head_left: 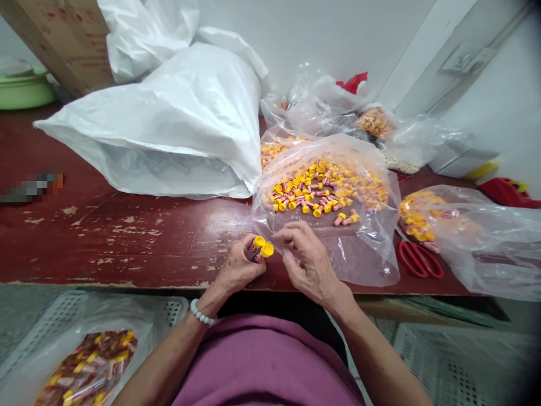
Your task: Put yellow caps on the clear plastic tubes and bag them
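My left hand (240,265) is closed around two small dark red patterned tubes (257,257) with yellow caps, held above the table's front edge. Their lower ends are partly hidden by my fingers. Just to the right, my right hand (310,262) is half curled, its thumb apart from the fingers, and nothing shows between them. It is close to the near edge of a large clear plastic bag (367,265). In the bag's mouth lie many more yellow-capped tubes (313,192).
A big white sack (181,107) lies open at the back left. Red-handled scissors (420,259) rest beside another clear bag (499,242) on the right. Below the worn red table (169,237), a white basket (169,310) holds a bag of capped tubes (91,366).
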